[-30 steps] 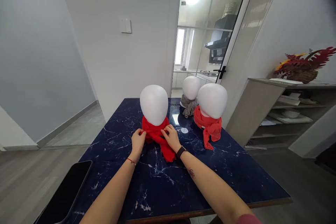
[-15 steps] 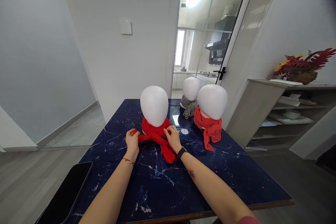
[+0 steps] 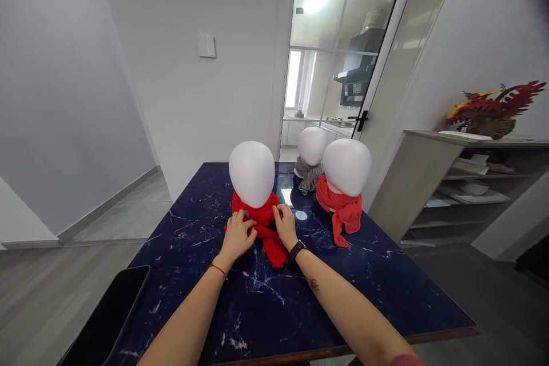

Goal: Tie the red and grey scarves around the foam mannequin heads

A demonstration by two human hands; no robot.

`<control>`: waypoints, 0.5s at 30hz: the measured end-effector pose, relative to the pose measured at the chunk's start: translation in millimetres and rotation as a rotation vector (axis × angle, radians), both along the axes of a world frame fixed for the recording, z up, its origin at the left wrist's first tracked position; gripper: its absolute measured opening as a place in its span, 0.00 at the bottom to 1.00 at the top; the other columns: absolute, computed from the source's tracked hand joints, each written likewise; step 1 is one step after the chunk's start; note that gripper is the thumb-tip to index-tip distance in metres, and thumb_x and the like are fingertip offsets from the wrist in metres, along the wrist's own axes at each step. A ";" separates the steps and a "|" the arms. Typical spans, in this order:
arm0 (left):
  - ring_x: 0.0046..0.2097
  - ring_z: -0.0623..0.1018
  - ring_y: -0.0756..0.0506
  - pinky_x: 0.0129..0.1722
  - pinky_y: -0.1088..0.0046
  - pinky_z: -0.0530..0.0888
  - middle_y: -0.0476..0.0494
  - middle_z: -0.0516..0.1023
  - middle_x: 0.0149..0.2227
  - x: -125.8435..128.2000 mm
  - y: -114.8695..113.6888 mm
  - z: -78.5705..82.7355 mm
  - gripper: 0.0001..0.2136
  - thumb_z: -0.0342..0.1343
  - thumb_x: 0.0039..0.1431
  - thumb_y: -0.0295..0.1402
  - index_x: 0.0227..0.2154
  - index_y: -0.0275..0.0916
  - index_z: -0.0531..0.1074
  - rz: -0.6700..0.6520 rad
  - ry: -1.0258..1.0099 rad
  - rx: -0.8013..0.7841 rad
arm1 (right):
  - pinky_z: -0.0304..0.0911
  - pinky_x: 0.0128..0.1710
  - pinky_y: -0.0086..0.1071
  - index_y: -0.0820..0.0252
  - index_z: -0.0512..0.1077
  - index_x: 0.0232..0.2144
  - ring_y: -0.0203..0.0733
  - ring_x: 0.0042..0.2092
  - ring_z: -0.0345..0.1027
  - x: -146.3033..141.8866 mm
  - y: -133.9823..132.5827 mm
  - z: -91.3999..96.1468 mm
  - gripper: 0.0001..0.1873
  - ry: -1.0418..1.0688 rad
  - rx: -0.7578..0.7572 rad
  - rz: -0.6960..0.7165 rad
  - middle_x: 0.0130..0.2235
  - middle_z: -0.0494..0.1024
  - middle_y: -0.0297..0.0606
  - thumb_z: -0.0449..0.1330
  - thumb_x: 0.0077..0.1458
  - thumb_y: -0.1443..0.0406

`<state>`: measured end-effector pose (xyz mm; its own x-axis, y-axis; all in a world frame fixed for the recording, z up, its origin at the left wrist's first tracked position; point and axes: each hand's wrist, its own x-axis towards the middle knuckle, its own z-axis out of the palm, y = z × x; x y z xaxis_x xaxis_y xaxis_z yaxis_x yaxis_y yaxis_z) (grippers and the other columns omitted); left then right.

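A white mannequin head [image 3: 251,172] stands upright on the dark blue marbled table [image 3: 257,309]. Round its neck lies a bright red scarf [image 3: 274,249], crossed at the front, with one end hanging down on the tabletop. My left hand [image 3: 238,234] rests over the left front of the scarf, fingers bent onto the cloth near the crossing. At the right side of the neck, my right hand [image 3: 284,223] pinches the scarf between thumb and fingers. Part of the scarf's left end is hidden behind my left hand.
To the right stands another white head [image 3: 347,166] in a knotted coral scarf [image 3: 346,211]. Behind it is a head [image 3: 312,146] with a grey scarf [image 3: 309,176]. A black phone [image 3: 107,314] lies at the table's left edge. Beyond are a glass door [image 3: 330,68] and shelves [image 3: 463,183].
My left hand has let go of the scarf's left end and moved right, onto the front of the scarf near the crossing. My right hand stays in almost the same place.
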<state>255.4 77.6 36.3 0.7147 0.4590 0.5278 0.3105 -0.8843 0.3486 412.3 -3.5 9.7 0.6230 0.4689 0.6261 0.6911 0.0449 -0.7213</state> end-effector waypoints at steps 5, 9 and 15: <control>0.41 0.68 0.39 0.42 0.60 0.66 0.38 0.68 0.36 -3.9 18.4 -14.3 0.13 0.53 0.53 0.39 0.17 0.40 0.71 0.276 -0.084 -0.078 | 0.60 0.37 0.34 0.57 0.63 0.25 0.40 0.34 0.61 12.3 1.3 -6.1 0.06 0.054 0.026 -0.081 0.30 0.66 0.35 0.54 0.53 0.63; 0.31 0.69 0.45 0.35 0.67 0.68 0.44 0.67 0.29 -6.9 38.4 -27.6 0.10 0.52 0.49 0.29 0.15 0.41 0.64 0.321 -0.136 -0.258 | 0.61 0.41 0.38 0.59 0.66 0.32 0.44 0.40 0.63 27.7 2.4 -13.0 0.06 0.108 0.047 -0.161 0.37 0.68 0.41 0.54 0.48 0.67; 0.34 0.71 0.44 0.36 0.66 0.68 0.43 0.66 0.32 -23.5 57.8 -24.8 0.06 0.45 0.52 0.24 0.27 0.39 0.66 0.557 -0.266 -0.268 | 0.64 0.41 0.38 0.66 0.67 0.44 0.45 0.41 0.67 60.4 -2.4 -20.6 0.21 0.332 0.032 -0.314 0.49 0.66 0.53 0.55 0.44 0.67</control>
<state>231.9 135.4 11.4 0.1944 0.8613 0.4694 0.5685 -0.4889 0.6616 472.7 -5.9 -10.9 0.9010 0.2090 0.3800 0.4069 -0.1039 -0.9075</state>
